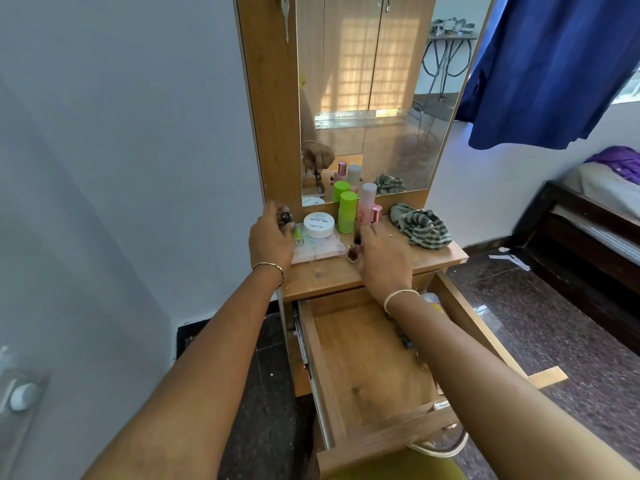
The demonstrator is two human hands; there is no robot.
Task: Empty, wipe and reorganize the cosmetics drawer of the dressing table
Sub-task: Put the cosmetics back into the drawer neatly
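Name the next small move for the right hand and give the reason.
Probably set the dark red nail polish bottle down on the tabletop beside the pale palette and let go. The right hand holds it just over the wood there, and a few small items still show in the open drawer.

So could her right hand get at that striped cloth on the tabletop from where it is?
Probably yes. The right hand is already over the tabletop, and the striped cloth lies just beyond it with only bare wood between. It seems to hold a small dark bottle, though.
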